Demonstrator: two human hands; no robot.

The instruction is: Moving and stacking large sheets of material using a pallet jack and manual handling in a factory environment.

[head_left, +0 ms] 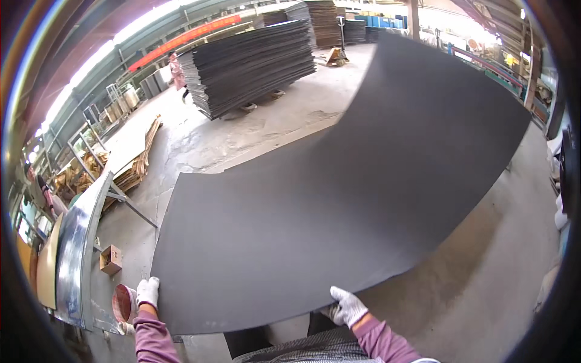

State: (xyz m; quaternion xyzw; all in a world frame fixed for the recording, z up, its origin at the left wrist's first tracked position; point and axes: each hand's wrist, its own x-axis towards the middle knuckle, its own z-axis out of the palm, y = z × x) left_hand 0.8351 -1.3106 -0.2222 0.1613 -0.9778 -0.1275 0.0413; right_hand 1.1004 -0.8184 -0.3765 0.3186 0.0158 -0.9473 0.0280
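Observation:
A large, thin black sheet (pixel 242 254) spreads out in front of me, its far right part bending upward. My left hand (pixel 147 292), in a white glove, grips the sheet's left edge near the close corner. On the near edge, right of the middle, my right hand (pixel 347 307) pinches the sheet, gloved thumb on top and fingers hidden beneath. Right beside my left hand stands a reddish bucket (pixel 124 302). What supports the sheet underneath is mostly hidden.
A tall stack of black sheets (pixel 254 66) stands on the floor ahead. Behind it is an orange pallet jack (pixel 336 57). At left are a shiny metal-topped table (pixel 78 260), a small cardboard box (pixel 111 260) and piled boards (pixel 130 175). One person (pixel 177 72) is beside the stack; another (pixel 45 190) is far left.

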